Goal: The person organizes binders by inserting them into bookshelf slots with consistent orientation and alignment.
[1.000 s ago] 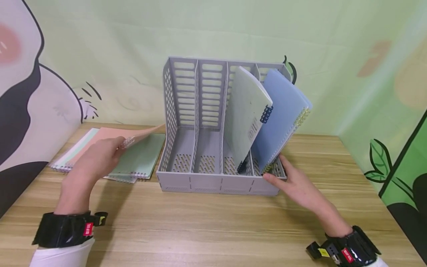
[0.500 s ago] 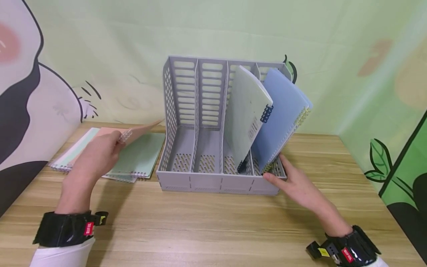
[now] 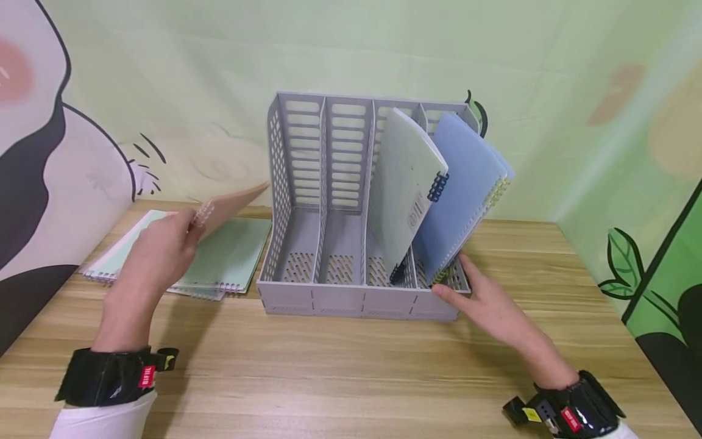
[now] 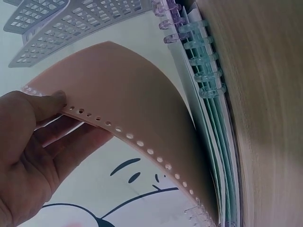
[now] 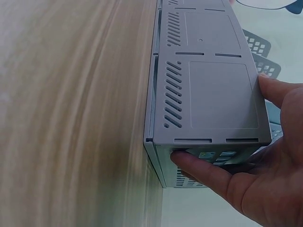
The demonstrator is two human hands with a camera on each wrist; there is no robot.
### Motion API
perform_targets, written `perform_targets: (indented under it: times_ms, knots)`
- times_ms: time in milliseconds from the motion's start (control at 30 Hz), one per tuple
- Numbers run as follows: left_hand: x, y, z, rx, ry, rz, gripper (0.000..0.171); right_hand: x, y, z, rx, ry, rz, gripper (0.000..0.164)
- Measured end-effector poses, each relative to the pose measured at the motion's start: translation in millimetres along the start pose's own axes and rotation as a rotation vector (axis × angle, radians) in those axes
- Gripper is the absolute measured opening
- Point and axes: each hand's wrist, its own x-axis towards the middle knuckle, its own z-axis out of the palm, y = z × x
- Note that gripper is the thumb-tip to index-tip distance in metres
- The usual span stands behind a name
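My left hand [image 3: 159,253] pinches a salmon-pink spiral notebook [image 3: 233,204] by its bound edge, thumb on one cover and fingers beneath. In the left wrist view the pink notebook [image 4: 118,90] bows, its lower end beside the stacked notebooks [image 4: 222,156]. My right hand [image 3: 490,305] grips the front right corner of a grey four-slot file organizer [image 3: 340,300], thumb on the front rim and fingers along the side wall. Two spiral notebooks lean in the organizer's right part: a pale grey-green notebook [image 3: 403,189] with a dark coil and a blue notebook [image 3: 460,189] with a yellow coil.
Under and around my left hand lie several mint and green spiral notebooks [image 3: 241,244] on the wooden table [image 3: 340,378], close to the organizer's left side. A printed cloth backdrop [image 3: 208,91] hangs behind the table.
My left hand has lifted the pink notebook up from the stack, its far corner rising and more of the mint notebook showing below. The right hand and the organizer have stayed put.
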Motion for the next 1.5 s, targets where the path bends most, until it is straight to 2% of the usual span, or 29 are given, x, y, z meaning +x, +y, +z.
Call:
perform_targets:
  times_ms: [200, 500, 767, 933, 1100, 1333, 1500]
  knots:
    - [-0.4, 2.0, 0.1, 0.007, 0.074, 0.021, 0.014, -0.4, -0.4, -0.1, 0.004, -0.003, 0.008, 0.092]
    - [-0.6, 3.0, -0.7, -0.008, 0.145, 0.043, 0.017, -0.3, 0.0, 0.0, 0.002, 0.000, 0.005, 0.091]
    - [0.3, 5.8, -0.1, -0.041, 0.171, 0.013, 0.026, -0.2, 0.8, 0.5, -0.004, 0.000, 0.003, 0.092]
    - [-0.2, 8.2, -0.7, -0.075, 0.210, 0.010, 0.024, -0.5, 0.6, 0.4, -0.001, 0.003, -0.004, 0.092]
    - [-1.6, 11.4, -1.4, -0.112, 0.229, -0.028, 0.025, -0.6, 0.4, 0.4, -0.007, 0.005, 0.002, 0.092]
    - [-0.9, 15.8, -0.8, -0.165, 0.319, -0.065, 0.023, -0.7, 0.3, 0.6, -0.006, 0.005, 0.005, 0.092]
    - [-0.3, 17.1, -1.3, -0.182, 0.345, -0.078, 0.021, -0.7, 0.5, 0.7, -0.014, 0.003, 0.010, 0.092]
